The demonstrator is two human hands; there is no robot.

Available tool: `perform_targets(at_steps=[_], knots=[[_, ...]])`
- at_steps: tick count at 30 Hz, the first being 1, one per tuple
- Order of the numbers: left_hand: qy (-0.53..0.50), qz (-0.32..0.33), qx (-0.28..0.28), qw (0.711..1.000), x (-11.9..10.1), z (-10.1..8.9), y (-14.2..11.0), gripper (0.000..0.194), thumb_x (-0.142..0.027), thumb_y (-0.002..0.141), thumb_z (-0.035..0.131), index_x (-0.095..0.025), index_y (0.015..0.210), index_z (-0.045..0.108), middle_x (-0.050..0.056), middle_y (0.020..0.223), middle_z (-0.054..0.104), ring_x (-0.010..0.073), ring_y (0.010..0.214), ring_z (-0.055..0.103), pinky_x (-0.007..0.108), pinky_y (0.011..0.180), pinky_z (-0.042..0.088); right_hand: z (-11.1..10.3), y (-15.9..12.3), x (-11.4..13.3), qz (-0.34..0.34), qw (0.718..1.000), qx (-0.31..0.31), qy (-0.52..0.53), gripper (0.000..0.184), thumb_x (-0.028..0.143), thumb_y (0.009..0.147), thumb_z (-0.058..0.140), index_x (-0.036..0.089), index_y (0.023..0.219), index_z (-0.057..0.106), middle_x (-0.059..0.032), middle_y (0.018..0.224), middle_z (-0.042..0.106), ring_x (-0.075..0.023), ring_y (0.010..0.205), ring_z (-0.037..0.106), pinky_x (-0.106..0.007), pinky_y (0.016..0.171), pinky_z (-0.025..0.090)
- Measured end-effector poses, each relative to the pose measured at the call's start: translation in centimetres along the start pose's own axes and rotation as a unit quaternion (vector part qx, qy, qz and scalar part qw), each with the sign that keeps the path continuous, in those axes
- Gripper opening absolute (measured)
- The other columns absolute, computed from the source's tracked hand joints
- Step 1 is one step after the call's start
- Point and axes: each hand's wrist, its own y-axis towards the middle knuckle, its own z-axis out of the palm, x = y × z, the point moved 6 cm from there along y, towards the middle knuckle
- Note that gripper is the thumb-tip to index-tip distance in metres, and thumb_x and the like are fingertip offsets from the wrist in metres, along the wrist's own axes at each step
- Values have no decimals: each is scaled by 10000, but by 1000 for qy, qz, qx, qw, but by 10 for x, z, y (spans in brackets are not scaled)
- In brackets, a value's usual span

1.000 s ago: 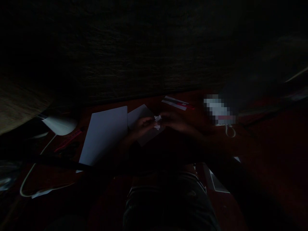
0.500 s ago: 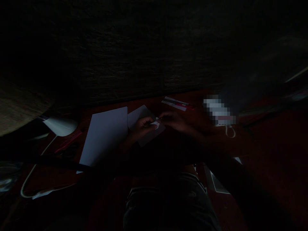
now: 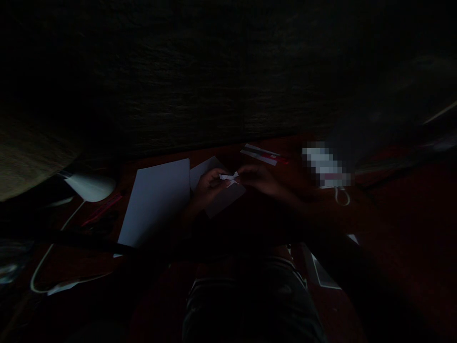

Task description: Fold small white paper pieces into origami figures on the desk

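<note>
both hands meet over the bench (image 3: 221,148), pinching a small folded piece of white paper (image 3: 228,177) between them. the left hand (image 3: 210,185) has thumb and fingers closed on its left part, while the right hand (image 3: 260,180) pinches at its right end (the fingertips there are dim, so their exact grip is hard to read). the small piece is raised in creased, narrow folds, above a smaller flat sheet (image 3: 221,205) that lies partly hidden by the left hand.

just left of that sheet lies a larger pale sheet (image 3: 157,197), broad and flat, its lower part lost in shadow. beyond the right hand a narrow pale strip (image 3: 250,150) lies at a slant, with a slim red item (image 3: 280,159) across its right end (too dark to name).

farther left is a white, cone-like object (image 3: 91,187) with a pale cable (image 3: 44,261) curving down from near it, and beside it a long reddish item (image 3: 103,209). well to the right sits a blurred-out pale item (image 3: 324,164), a white loop (image 3: 342,196) at its lower end. a dark, pale-edged rectangle (image 3: 325,274) lies lower right, partly behind the right arm.
</note>
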Motion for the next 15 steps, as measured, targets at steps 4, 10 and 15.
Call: perform_targets(at_steps=[4,10,15], knots=[[-67,-32,-11,997,4,0,0,543,-419,657,939,-209,1086,680,39,982,777,170,814,710,270,726,531,0,-1,0,9,1000,0,24,285,383,672,881,201,849,752,4,824,723,-160,786,637,-305,765,499],[-43,-93,-14,995,11,-4,-3,356,-457,679,914,-173,830,760,30,785,765,160,678,673,256,597,469,1,-1,1,15,1000,3,24,267,380,688,855,193,851,758,7,795,721,-150,756,636,-291,737,486],[-26,-88,-16,996,10,-6,-4,328,-441,667,917,-170,765,761,23,719,739,143,612,633,249,551,424,3,-1,1,21,1000,16,3,231,394,698,833,200,792,751,2,767,720,-156,741,626,-298,722,479]])
